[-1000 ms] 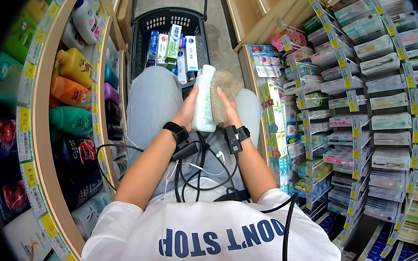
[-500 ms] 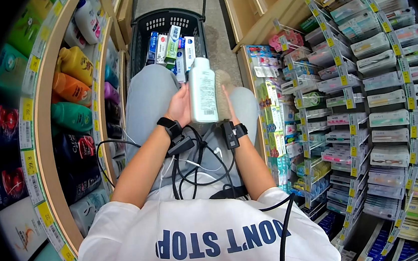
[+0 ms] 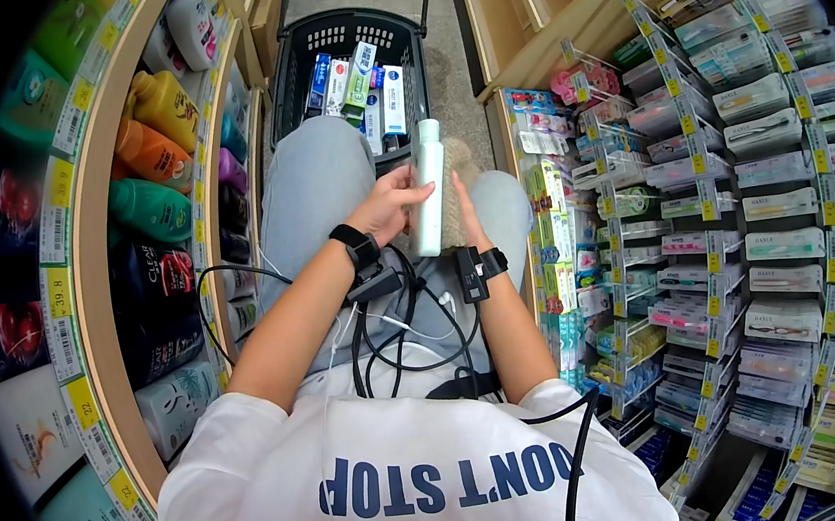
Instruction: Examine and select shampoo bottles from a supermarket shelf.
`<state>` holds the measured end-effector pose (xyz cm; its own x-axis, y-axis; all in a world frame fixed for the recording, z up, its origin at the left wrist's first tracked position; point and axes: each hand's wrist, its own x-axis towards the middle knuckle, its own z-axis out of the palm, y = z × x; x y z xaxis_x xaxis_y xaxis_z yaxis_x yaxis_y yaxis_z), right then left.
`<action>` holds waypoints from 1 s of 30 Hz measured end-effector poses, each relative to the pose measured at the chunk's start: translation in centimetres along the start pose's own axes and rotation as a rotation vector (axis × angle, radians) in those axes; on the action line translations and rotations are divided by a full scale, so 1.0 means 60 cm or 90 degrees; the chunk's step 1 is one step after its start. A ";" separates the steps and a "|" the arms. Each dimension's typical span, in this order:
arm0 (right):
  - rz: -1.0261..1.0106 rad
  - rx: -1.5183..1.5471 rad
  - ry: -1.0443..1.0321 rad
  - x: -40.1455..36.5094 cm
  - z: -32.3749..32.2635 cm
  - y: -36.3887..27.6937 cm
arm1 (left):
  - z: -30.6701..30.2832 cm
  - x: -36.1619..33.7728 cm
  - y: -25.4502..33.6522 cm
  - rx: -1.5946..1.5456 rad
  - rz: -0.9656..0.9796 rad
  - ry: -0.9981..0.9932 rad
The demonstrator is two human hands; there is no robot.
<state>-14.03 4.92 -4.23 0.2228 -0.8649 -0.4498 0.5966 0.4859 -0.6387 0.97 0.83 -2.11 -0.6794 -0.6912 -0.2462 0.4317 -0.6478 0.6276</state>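
Observation:
My left hand is closed around a pale mint-white plastic bottle, its thumb across the narrow side. The bottle stands nearly upright in view, cap end away from me, turned edge-on so its label is out of sight. My right hand is just right of it, fingers stretched out and pointing forward. Between the bottle and that hand shows a beige fuzzy thing, partly covered by the bottle. Both hands are above my bent knees, with black straps and small devices on the wrists.
Ahead is a black shopping basket holding several toothpaste-like boxes. Shelves of shampoo bottles line the left. Racks of packaged toothbrushes fill the right. Black cables hang loosely across my lap.
The bottle has turned from its broad printed back to its narrow side. My left hand has shifted from its left edge to wrap around it. The view has moved slightly.

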 end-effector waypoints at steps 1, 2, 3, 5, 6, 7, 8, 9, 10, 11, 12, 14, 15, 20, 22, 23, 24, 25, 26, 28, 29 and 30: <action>0.016 -0.008 -0.002 -0.002 -0.003 0.002 | -0.002 0.000 -0.001 0.007 -0.019 0.016; 0.032 -0.017 -0.004 -0.003 -0.006 0.004 | -0.003 -0.002 -0.001 -0.006 -0.010 0.029; 0.015 -0.062 0.006 -0.004 -0.008 0.005 | -0.003 -0.002 -0.002 -0.020 -0.001 0.043; -0.019 -0.153 0.026 -0.009 -0.002 0.005 | -0.003 -0.001 -0.004 -0.054 0.031 0.081; -0.049 -0.179 0.029 -0.015 0.006 0.004 | -0.002 0.000 -0.005 -0.075 0.054 0.104; -0.079 -0.204 0.032 -0.024 0.014 0.003 | -0.002 0.002 -0.005 -0.094 0.077 0.126; -0.109 -0.229 0.035 -0.034 0.028 -0.001 | -0.004 0.000 -0.001 -0.126 0.105 0.097; -0.128 -0.238 0.030 -0.039 0.037 -0.003 | -0.005 -0.001 0.003 -0.137 0.116 0.101; -0.148 -0.247 0.024 -0.043 0.044 -0.006 | -0.006 -0.002 0.006 -0.148 0.126 0.106; -0.169 -0.255 0.019 -0.044 0.046 -0.007 | -0.005 -0.003 0.010 -0.159 0.136 0.110; -0.172 -0.246 0.047 -0.041 0.040 -0.005 | -0.004 -0.004 0.013 -0.131 0.154 0.105; -0.179 -0.227 0.103 -0.033 0.031 -0.003 | -0.005 -0.009 0.025 -0.171 0.144 0.097; -0.160 -0.186 0.108 -0.033 0.034 -0.006 | -0.004 -0.011 0.032 -0.191 0.139 0.093; -0.102 -0.084 0.127 -0.027 0.035 -0.012 | 0.002 -0.015 0.035 -0.200 0.091 0.057; -0.074 -0.013 0.100 -0.017 0.022 -0.004 | 0.004 -0.015 0.032 -0.219 0.045 0.041; -0.060 0.022 0.086 -0.014 0.021 -0.003 | 0.001 -0.013 0.029 -0.214 0.025 0.033; -0.057 0.040 0.064 -0.014 0.020 -0.005 | -0.002 -0.009 0.024 -0.209 0.005 0.025; -0.054 0.058 0.043 -0.015 0.017 -0.008 | -0.005 -0.006 0.020 -0.203 -0.016 0.017; -0.052 0.077 0.023 -0.016 0.018 -0.012 | 0.002 -0.007 0.023 -0.180 -0.030 0.026; -0.074 0.094 0.012 -0.019 0.021 -0.020 | 0.001 -0.003 0.020 -0.092 -0.050 0.028; -0.086 0.103 0.007 -0.020 0.021 -0.024 | 0.001 -0.001 0.017 -0.047 -0.061 0.028; -0.098 0.086 0.010 -0.018 0.015 -0.023 | 0.002 0.001 0.012 -0.058 -0.057 0.032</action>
<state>-14.42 5.08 -2.28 0.1090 -0.9251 -0.3638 0.7215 0.3254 -0.6112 1.15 0.34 -1.56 -0.6879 -0.6434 -0.3358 0.4243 -0.7319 0.5332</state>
